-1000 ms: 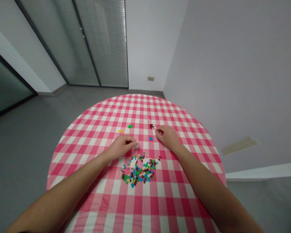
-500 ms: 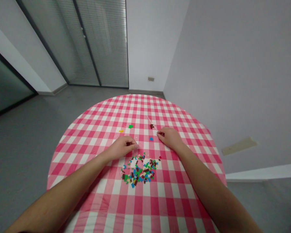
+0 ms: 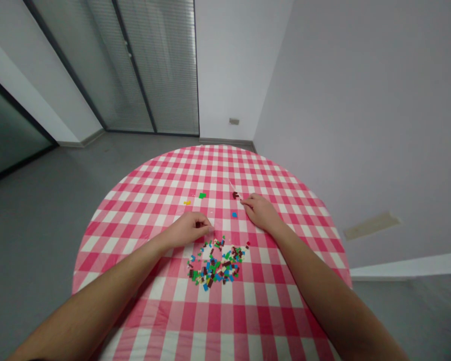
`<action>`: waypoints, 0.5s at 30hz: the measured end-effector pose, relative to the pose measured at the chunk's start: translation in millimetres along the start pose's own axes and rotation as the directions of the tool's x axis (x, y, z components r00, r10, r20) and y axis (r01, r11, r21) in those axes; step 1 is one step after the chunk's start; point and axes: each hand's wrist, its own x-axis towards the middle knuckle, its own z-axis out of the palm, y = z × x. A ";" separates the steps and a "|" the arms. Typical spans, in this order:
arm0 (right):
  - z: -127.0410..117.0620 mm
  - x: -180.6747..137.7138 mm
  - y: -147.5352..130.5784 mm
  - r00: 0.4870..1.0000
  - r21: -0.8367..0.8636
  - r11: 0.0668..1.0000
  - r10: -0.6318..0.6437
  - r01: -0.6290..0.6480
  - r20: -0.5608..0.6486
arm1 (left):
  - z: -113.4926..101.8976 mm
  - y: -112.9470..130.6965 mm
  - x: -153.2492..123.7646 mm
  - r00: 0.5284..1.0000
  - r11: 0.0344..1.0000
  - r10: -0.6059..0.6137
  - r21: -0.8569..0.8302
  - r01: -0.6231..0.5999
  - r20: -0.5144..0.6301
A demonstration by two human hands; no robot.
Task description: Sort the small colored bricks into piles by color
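My left hand (image 3: pixel 191 227) is closed in a pinch just beyond a loose pile of small toy building bricks (image 3: pixel 216 265). Whatever lies between its fingertips is too small to make out. To the right, my right hand (image 3: pixel 261 210) has its thumb and forefinger together, with a tiny dark speck at the tips that I cannot name. Those fingertips are close beside a small group of dark brown bricks (image 3: pixel 235 195). A flat blue brick (image 3: pixel 234 214) lies between the two hands, nearer the right one.
A green piece (image 3: pixel 202 195) and a yellow piece (image 3: pixel 187 203) lie beyond my left hand. One red brick (image 3: pixel 248 243) sits apart at the pile's right. The round table wears a red-and-white checked tablecloth (image 3: pixel 165 321). A wall (image 3: pixel 361 125) stands on the right.
My right hand's fingertips have shifted slightly left and away from me, closer to the brown bricks. My left hand stays nearly still, its pinch turned slightly.
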 end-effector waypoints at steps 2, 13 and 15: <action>0.9 0.4 0.8 1.000 0.022 1.000 0.007 -0.007 -0.003 | -0.2 0.0 -0.2 1.000 1.000 -0.001 0.000 0.001 0.007; 4.7 3.2 2.6 0.998 0.046 0.997 0.062 -0.060 -0.032 | 1.3 -5.4 0.8 1.000 1.000 0.003 0.010 -0.003 0.026; 5.5 3.5 2.6 0.997 0.041 0.997 0.066 -0.065 -0.031 | 0.9 -4.7 0.5 0.999 1.000 0.001 0.012 -0.001 0.033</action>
